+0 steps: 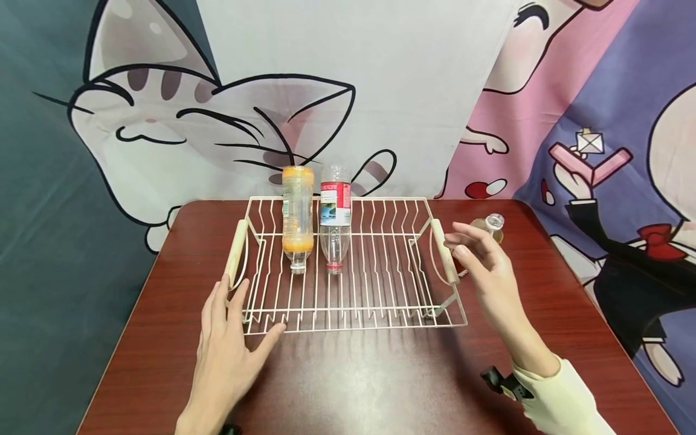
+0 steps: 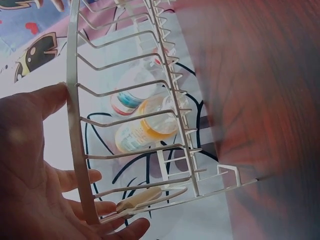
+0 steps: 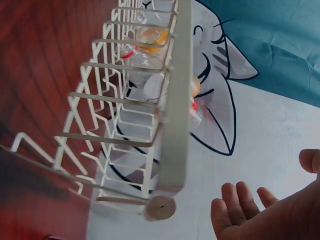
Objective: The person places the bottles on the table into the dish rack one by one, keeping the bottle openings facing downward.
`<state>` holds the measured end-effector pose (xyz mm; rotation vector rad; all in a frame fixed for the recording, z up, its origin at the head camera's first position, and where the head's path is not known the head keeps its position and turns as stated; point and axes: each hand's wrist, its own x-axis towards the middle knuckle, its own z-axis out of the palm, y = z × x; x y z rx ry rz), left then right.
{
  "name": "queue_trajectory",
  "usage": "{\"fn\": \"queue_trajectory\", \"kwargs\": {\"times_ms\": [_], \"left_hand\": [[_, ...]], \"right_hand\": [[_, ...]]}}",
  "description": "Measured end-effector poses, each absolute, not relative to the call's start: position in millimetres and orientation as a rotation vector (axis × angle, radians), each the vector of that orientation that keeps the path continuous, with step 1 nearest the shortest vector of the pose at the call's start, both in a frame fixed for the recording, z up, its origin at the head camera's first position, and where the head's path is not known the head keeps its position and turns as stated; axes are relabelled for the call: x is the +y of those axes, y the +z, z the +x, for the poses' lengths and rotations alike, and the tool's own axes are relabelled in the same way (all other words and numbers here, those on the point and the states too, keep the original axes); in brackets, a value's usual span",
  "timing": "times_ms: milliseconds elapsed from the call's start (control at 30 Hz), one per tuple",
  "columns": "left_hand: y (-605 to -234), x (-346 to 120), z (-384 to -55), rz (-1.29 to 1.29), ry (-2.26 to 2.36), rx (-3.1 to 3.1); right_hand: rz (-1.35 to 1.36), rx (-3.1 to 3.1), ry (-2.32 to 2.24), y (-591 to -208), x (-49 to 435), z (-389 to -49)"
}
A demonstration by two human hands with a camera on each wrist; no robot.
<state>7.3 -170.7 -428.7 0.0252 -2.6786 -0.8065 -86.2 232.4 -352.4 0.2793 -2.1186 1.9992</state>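
Observation:
A white wire dish rack with pale wooden handles stands on the table. My left hand is at its front left corner, fingers spread; in the left wrist view, the thumb rests at the rim and the fingertips reach past it. Inside the rack, two clear plastic bottles stand neck down: one with orange bands, the other with a red and white label. My right hand hovers by the right handle, fingers loosely bent and holding nothing; the right wrist view shows it apart from the rack.
Another clear bottle stands upright to the right of the rack, partly hidden behind my right hand. The brown table extends in front of the rack. A cloth printed with cartoon figures hangs behind the table.

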Motion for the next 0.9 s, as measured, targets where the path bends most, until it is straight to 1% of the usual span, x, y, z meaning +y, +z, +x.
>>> {"fn": "queue_trajectory", "kwargs": {"times_ms": [267,467,733,800,900], "left_hand": [[-428,-171,8,0.032,-0.811,-2.702],[-428,-171,8,0.032,-0.820,-2.701],[-429,-170,7,0.041,-0.822,-2.713],[-429,-170,7,0.046,-0.820,-2.717],[-429,-170,7,0.056,-0.816,-2.723]], "right_hand": [[0.291,-1.829,2.094,-378,242,-70],[0.167,-1.705,2.073,-393,254,-66],[0.138,-1.391,2.098,-418,275,-76],[0.075,-1.370,2.071,-422,279,-80],[-0.094,-1.423,1.999,-426,287,-88]]}}
